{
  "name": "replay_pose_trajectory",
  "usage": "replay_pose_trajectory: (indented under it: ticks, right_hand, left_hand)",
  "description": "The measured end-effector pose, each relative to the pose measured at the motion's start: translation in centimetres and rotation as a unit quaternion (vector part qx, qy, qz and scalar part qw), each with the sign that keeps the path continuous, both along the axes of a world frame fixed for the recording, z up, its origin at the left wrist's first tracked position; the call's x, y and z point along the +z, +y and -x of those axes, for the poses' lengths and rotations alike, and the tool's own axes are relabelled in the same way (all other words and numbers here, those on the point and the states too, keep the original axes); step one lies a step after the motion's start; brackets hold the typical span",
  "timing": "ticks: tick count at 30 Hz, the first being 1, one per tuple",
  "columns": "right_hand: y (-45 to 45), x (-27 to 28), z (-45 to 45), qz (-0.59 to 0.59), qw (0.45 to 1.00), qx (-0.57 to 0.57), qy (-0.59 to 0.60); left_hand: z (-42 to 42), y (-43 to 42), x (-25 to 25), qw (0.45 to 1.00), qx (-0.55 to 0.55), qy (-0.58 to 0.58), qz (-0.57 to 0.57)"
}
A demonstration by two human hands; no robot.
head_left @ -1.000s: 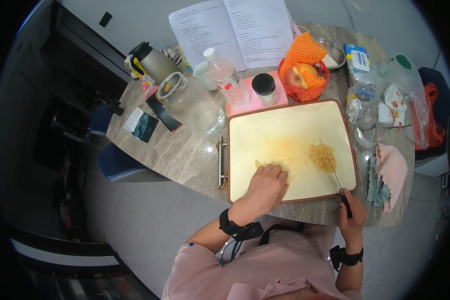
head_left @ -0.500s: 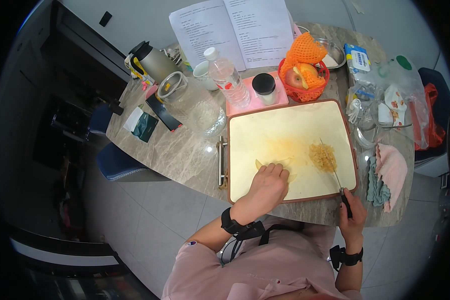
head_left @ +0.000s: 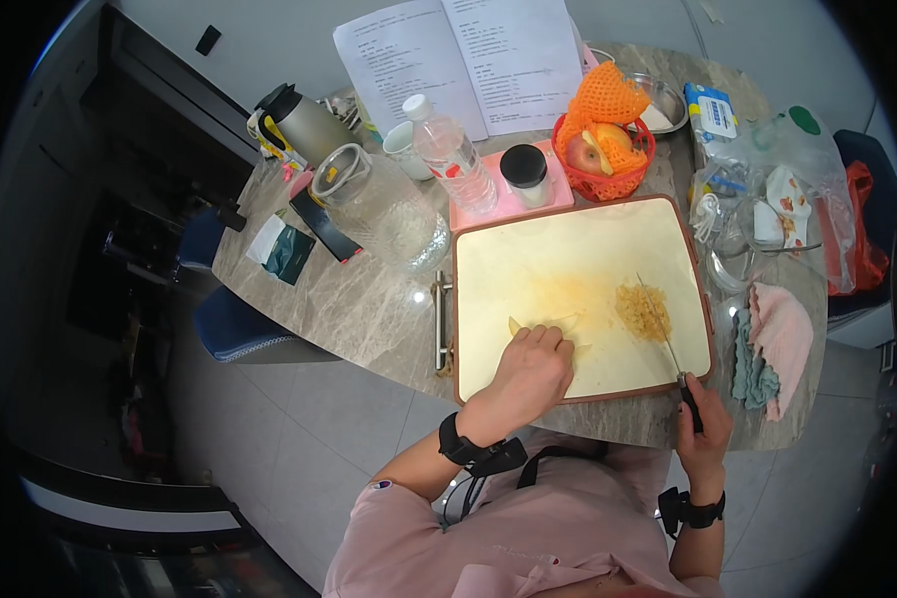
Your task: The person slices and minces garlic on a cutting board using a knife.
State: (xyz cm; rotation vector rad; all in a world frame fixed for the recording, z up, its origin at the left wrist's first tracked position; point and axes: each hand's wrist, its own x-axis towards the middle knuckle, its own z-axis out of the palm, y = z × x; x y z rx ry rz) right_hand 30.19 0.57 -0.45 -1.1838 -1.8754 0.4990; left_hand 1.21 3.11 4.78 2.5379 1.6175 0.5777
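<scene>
A pale cutting board (head_left: 508, 264) with a brown rim lies on the table. My left hand (head_left: 536, 367) is closed over thin pale yellow slices (head_left: 515, 326) near the board's lower middle, and its fingers hide part of them. On the right of the board sits a heap of finely chopped yellow pieces (head_left: 640, 311). My right hand (head_left: 705, 424) grips the black handle of a knife (head_left: 675, 359). The blade points up and away, its far part lying across the chopped heap.
Behind the board stand a water bottle (head_left: 458, 164), a black-lidded jar (head_left: 526, 177), a red fruit basket (head_left: 608, 184) and an open booklet (head_left: 468, 70). A glass pitcher (head_left: 394, 219) is at the left; cloths (head_left: 779, 339) and plastic bags (head_left: 812, 179) lie at the right.
</scene>
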Motion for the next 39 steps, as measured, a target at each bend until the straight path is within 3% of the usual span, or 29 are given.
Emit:
replay_pose_trajectory:
  ticks: [25,34,39]
  right_hand:
    - [0.0,0.0,0.0,-0.011,1.000,0.002,0.001]
    - [0.1,-0.4,-0.1,-0.016,1.000,-0.004,-0.007]
    - [-0.1,0.1,0.0,0.017,1.000,-0.009,0.006]
  left_hand:
    - [-0.1,-0.1,0.1,1.000,0.008,-0.007,0.016]
    - [0.2,0.0,-0.7,0.997,0.008,-0.071,-0.029]
    - [1.3,0.3,0.7,0.993,0.099,-0.069,-0.017]
